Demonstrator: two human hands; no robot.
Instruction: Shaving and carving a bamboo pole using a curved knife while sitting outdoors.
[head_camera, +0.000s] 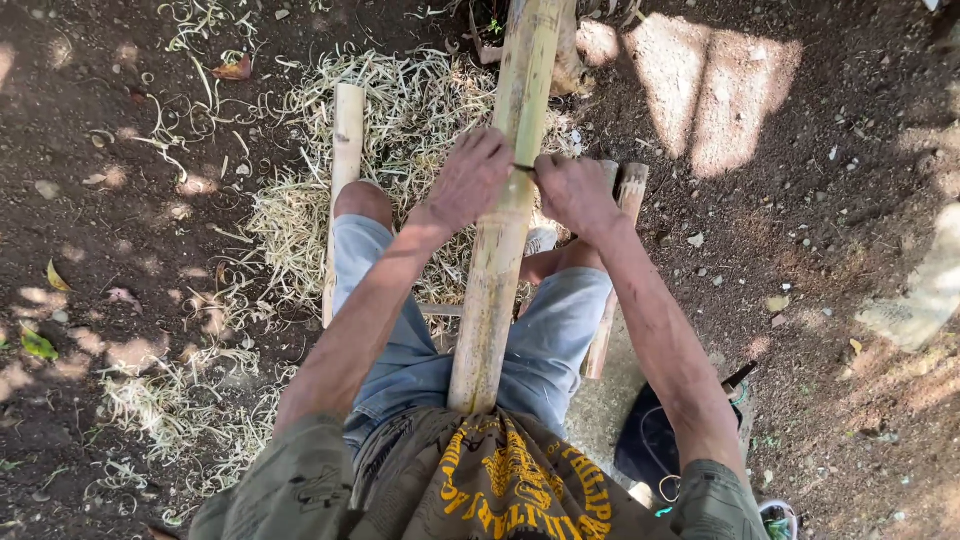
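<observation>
One thick bamboo pole (505, 215) runs from the person's lap up through frame centre. Both hands clamp a thin blade (524, 168) across it: left hand (468, 180), right hand (574, 193). Two thinner bamboo pieces flank the knees.

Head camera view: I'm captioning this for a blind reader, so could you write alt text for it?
Seen from above, a seated person's left hand and right hand grip a thin blade laid across a long bamboo pole that runs out from their lap. Pale shavings lie heaped on the dark soil ahead, with shorter bamboo pieces beside the knees.
</observation>
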